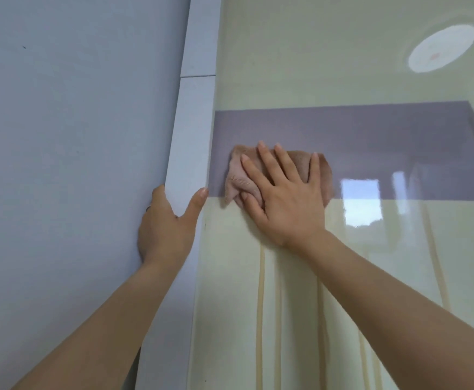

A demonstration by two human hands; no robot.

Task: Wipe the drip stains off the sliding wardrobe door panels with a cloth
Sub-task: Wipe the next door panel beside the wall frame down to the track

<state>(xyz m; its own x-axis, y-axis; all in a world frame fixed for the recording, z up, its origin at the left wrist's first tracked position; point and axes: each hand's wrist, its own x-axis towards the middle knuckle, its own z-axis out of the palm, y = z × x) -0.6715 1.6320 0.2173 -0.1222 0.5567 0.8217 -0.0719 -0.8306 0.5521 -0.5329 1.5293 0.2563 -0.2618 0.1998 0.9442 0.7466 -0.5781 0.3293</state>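
Presently itemised: one glossy cream sliding wardrobe door panel [371, 277], crossed by one horizontal mauve band [371, 136]. One crumpled pinkish-brown cloth [241, 178] lies flat against the panel, straddling the lower edge of the band, near the panel's left edge.

Hands, two. Right hand [283, 204]: fingers straight and spread, palm pressing the cloth against the panel; cloth shows above and left of the fingers. Left hand [165, 223]: wrapped around one pale grey-white vertical door frame post [193, 136], thumb on the post's front face, fingers curled behind its left edge.

Drip stains [261, 291]: several pale yellowish vertical streaks running down the cream panel below the right hand; exact count unclear.

One plain grey-blue flat surface [75, 164] left of the post.

Reflections in the panel: one round ceiling light [441, 49], one bright window [361, 202].
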